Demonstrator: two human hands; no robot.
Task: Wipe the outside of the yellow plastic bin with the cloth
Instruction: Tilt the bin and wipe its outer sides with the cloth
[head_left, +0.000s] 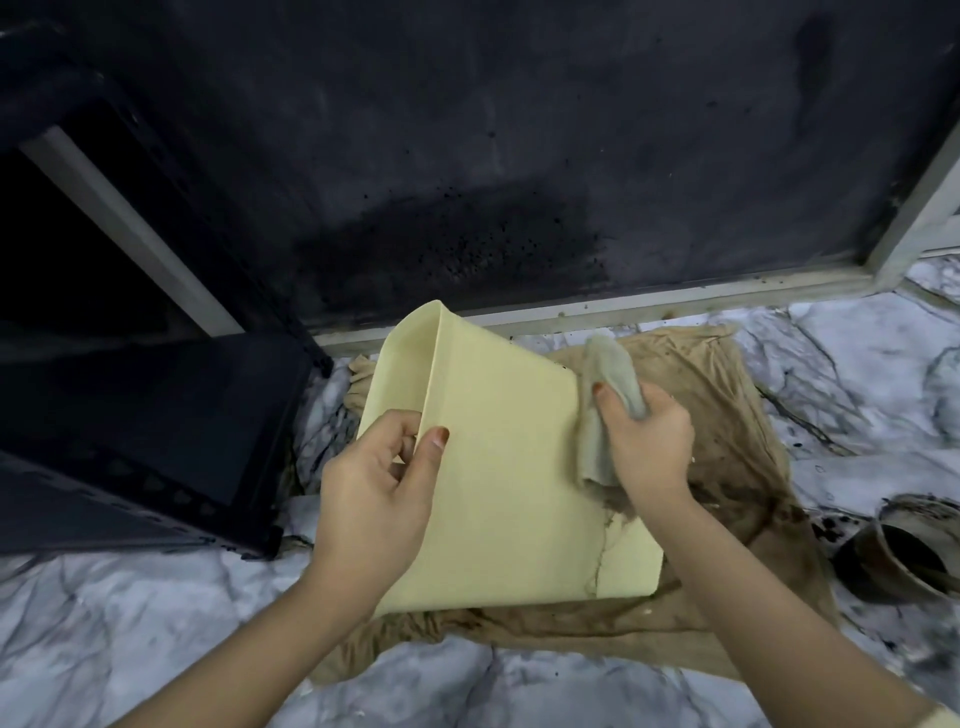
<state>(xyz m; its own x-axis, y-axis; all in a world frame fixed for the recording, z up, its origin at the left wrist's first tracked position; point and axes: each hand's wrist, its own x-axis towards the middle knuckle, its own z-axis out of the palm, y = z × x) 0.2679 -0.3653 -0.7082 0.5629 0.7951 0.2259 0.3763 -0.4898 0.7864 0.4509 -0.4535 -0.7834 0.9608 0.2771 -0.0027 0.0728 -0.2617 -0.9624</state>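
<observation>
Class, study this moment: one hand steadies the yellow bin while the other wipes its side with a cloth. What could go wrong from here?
1. The left hand grips the yellow bin only at its rim, so pushing with the cloth in the right hand might twist the bin loose.
2. A crack shows near the bin's base; pressure there may widen it.
3. The brown sheet underneath looks soiled and could re-dirty wiped sides.

Dim, even lighting; the far dark wall (519, 130) loses detail. Wide-angle distortion bends the edges. Slight overall softness; no glare.
</observation>
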